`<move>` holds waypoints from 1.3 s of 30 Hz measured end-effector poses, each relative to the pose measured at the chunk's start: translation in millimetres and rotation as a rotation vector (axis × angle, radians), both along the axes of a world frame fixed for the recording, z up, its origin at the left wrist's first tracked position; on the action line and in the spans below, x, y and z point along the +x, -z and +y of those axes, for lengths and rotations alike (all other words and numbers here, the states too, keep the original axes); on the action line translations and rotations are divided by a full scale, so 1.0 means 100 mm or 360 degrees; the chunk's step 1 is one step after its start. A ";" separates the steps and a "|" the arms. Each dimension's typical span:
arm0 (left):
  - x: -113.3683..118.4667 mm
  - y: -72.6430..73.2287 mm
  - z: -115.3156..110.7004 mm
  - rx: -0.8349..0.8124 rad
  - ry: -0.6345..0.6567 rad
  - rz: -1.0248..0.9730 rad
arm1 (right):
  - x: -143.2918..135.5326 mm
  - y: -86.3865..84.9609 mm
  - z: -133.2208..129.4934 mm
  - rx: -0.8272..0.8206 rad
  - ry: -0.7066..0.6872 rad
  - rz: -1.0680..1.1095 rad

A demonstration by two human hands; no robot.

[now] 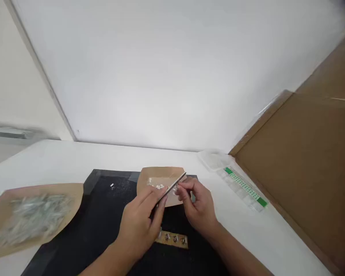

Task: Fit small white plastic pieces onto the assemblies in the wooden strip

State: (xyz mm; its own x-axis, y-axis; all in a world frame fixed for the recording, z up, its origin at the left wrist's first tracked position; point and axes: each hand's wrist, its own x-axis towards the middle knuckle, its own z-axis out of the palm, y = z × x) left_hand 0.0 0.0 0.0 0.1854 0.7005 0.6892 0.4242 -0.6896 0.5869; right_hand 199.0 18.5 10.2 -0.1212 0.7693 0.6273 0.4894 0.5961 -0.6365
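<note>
My left hand [140, 220] pinches a thin, narrow strip [176, 181], pale on top and dark along its edge, which slants up to the right. Close against the strip, my right hand [199, 205] has its thumb and forefinger pressed together; whatever is between them is too small to make out. Behind both hands sits a brown paper tray [162, 170] with small white pieces [160, 186] in it. Below them lies a yellow-brown board [172, 240] carrying several small dark and metallic parts, its left end hidden by my left hand.
A black mat [103, 214] covers the middle of the white table [117, 151]. One small white-topped part [112, 186] rests on it. At left is a paper tray [71, 188] of blurred, thin pieces. A green-and-white strip [245, 186] lies beside a cardboard wall [299, 161] at right.
</note>
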 end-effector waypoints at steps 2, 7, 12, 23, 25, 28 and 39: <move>0.01 -0.04 0.01 -0.0063 0.0003 -0.0046 | -0.01 -0.01 0.01 0.0032 0.0037 -0.0055; 0.02 -0.12 0.01 -0.0288 0.0021 -0.0141 | -0.02 -0.03 0.01 0.0034 0.0057 -0.0155; 0.01 -0.13 0.02 -0.0339 0.0033 -0.0156 | -0.04 -0.08 -0.03 0.0063 0.0141 -0.0385; -0.02 -0.19 0.02 -0.0491 0.0148 -0.0226 | -0.06 -0.09 0.00 0.0172 0.0300 -0.0439; -0.02 -0.20 0.02 -0.0491 0.0135 -0.0228 | -0.08 -0.09 0.01 0.0164 0.0317 -0.0435; -0.02 -0.20 0.01 -0.0471 0.0104 -0.0232 | -0.11 -0.10 0.01 0.0187 0.0250 -0.0490; -0.02 -0.21 0.04 -0.0378 0.0085 -0.0223 | -0.13 -0.16 0.03 0.0189 0.0106 -0.0628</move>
